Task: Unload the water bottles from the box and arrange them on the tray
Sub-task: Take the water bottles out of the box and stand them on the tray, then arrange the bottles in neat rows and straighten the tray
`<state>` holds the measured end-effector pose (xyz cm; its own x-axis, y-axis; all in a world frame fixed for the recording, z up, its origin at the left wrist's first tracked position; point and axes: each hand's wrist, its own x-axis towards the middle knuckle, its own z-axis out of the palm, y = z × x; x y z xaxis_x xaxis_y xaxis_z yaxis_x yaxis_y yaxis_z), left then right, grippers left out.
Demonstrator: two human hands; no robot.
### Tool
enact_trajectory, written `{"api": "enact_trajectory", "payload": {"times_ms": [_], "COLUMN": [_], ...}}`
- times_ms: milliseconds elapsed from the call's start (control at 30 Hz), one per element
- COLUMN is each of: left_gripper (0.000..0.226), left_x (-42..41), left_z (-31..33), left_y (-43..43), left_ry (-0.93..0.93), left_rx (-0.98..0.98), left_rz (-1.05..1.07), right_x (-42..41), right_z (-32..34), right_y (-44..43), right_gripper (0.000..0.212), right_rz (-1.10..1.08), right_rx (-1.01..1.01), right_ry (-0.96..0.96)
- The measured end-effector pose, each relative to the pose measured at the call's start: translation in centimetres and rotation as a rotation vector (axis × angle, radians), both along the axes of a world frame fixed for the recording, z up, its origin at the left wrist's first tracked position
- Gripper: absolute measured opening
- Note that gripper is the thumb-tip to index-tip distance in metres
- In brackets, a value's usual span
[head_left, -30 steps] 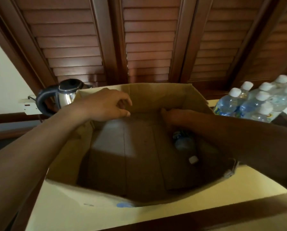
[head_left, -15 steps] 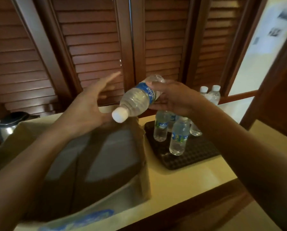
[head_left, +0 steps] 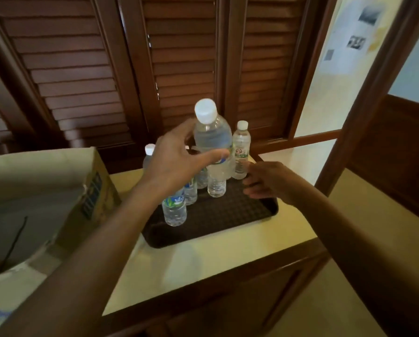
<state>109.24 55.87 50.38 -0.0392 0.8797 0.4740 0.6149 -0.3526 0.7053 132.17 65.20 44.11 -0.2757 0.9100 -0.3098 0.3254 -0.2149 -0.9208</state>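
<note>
Head view: clear ribbed bottle (head_left: 213,139), studded tray (head_left: 227,215).

The room was dim; daylight came from the doorway (head_left: 330,98) at right. Edges bowed, and the box (head_left: 33,203) was motion-blurred.

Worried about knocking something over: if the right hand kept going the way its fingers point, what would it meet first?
Likely the clear bottle standing mid-tray, just left of the right hand; depth is unclear, so it might pass in front over the bare tray.
</note>
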Motion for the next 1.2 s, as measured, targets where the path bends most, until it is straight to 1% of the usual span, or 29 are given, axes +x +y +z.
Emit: {"api": "enact_trajectory", "payload": {"times_ms": [33,67,100,133,200,267,333,433,567,733,833,900,967,1067,1133,1200], "left_gripper": [0.063,0.066,0.069,0.069,0.065,0.063,0.065,0.063,0.063,0.074,0.076,0.072,0.061,0.046,0.052,0.071], "left_x": [0.8,1.8,2.5,3.2,4.3,4.9,5.3,5.7,5.8,6.2,6.4,6.3,5.8,4.1,2.5,1.0], "left_z": [-1.0,-2.2,-3.4,-4.7,-7.4,-9.8,-11.7,-13.2,-14.0,-14.8,-15.1,-15.5,-16.2,-17.4,-18.0,-18.4], "left_y": [0.6,1.3,1.9,2.4,3.4,4.2,4.8,5.1,5.3,5.6,5.3,4.3,2.4,-0.4,-1.3,-1.2], "left_ry": [0.011,0.022,0.027,0.02,0.002,-0.005,-0.014,-0.05,-0.146,-0.158,-0.159,-0.179,-0.205,-0.217,-0.234,-0.273], "left_rx": [-0.032,-0.059,-0.08,-0.093,-0.132,-0.19,-0.241,-0.3,-0.265,-0.234,-0.236,-0.225,-0.195,-0.115,-0.073,-0.122], "left_rz": [0.054,0.098,0.13,0.148,0.199,0.27,0.328,0.429,0.5,0.535,0.521,0.498,0.497,0.643,0.749,0.79], "right_x": [1.5,3.0,4.2,4.9,5.7,5.5,5.0,5.1,5.5,5.7,5.8,5.7,5.4,3.5,1.1,-1.8], "right_z": [-2.5,-4.9,-7.0,-8.9,-11.9,-13.4,-13.9,-14.0,-14.1,-14.4,-14.3,-14.3,-14.1,-13.2,-12.7,-12.6], "right_y": [1.2,2.1,2.6,2.9,3.0,2.8,2.8,2.9,3.0,3.1,3.3,3.2,2.6,1.0,0.2,-0.4], "right_gripper": [0.041,0.039,0.044,0.051,0.061,0.056,0.048,0.046,0.05,0.052,0.054,0.057,0.059,0.055,0.056,0.063], "right_rz": [-0.054,-0.074,-0.084,-0.096,-0.118,-0.162,-0.205,-0.191,-0.166,-0.157,-0.139,-0.146,-0.174,-0.124,-0.028,0.056], "right_rx": [0.077,0.14,0.184,0.217,0.302,0.388,0.406,0.416,0.418,0.429,0.414,0.42,0.485,0.614,0.63,0.618], "right_ry": [-0.177,-0.358,-0.506,-0.613,-0.726,-0.698,-0.61,-0.59,-0.597,-0.598,-0.583,-0.64,-0.666,-0.575,-0.492,-0.426]}}
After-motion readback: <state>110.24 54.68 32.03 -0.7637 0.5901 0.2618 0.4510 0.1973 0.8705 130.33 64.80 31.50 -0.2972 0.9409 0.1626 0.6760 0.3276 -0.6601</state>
